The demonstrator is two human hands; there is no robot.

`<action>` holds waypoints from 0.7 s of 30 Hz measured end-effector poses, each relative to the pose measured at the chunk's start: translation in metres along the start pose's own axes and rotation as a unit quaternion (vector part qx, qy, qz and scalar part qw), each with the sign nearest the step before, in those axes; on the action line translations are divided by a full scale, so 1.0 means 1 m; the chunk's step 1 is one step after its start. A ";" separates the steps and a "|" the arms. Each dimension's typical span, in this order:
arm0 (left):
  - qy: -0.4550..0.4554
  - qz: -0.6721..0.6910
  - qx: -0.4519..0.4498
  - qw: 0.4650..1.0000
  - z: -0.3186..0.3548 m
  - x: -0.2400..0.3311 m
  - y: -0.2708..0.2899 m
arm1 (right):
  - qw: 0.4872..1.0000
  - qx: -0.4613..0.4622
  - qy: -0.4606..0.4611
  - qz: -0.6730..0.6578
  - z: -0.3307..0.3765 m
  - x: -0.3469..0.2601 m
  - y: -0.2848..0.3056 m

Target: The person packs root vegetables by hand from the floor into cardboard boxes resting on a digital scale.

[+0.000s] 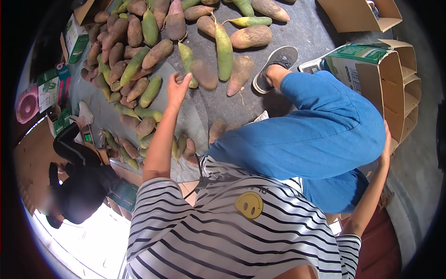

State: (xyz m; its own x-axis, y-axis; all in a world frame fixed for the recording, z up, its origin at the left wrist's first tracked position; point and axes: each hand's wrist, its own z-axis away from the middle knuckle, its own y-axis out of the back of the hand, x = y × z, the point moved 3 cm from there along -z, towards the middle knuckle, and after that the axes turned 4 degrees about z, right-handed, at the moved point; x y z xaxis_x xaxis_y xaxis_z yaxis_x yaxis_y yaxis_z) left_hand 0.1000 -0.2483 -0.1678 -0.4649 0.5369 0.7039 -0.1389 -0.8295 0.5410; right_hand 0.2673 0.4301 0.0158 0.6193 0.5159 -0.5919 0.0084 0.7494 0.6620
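Observation:
My left hand (pixel 178 88) is raised over the floor, its thumb and fingers apart and partly curled. Right beside its fingertips is a reddish-brown radish (pixel 204 74), smeared by motion; no grip on it shows. A green radish (pixel 186 58) lies just behind the hand, and a longer green one (pixel 223 53) lies further right. My right hand (pixel 386 144) rests between my blue-trousered knee and a cardboard box (pixel 390 86) with a green and white side. Its fingers lie stretched along the box's edge, partly hidden, and no radish shows in it.
A heap of red and green radishes (pixel 134 39) covers the floor at the far left. My shoe (pixel 278 63) stands beside a reddish radish (pixel 240 74). Another open carton (pixel 360 16) is at the far right. At left, a person in black (pixel 81 186) sits near boxes and a pink fan (pixel 27 106).

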 end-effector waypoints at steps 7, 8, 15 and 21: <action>0.035 -0.278 -0.315 0.907 0.117 -0.086 -0.082 | 1.000 0.027 0.001 -0.001 0.002 -0.005 -0.002; 0.022 -0.277 -0.311 0.909 0.124 -0.096 -0.090 | 0.999 0.037 -0.015 -0.014 0.003 -0.004 -0.001; 0.126 -0.248 -0.281 0.919 0.115 -0.111 -0.086 | 0.999 0.035 0.024 0.034 -0.003 0.000 0.002; 0.117 0.086 -0.203 0.968 0.058 -0.027 -0.047 | 0.992 0.044 0.072 0.096 0.001 -0.012 -0.003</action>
State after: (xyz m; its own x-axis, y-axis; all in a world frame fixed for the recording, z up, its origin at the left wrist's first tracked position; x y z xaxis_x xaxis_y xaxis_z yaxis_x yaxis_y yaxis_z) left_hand 0.1701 -0.2146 -0.1858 -0.6911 0.3754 0.6175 -0.3523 -0.9211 0.1656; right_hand 0.2610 0.4210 0.0209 0.4970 0.7045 -0.5066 -0.0262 0.5958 0.8027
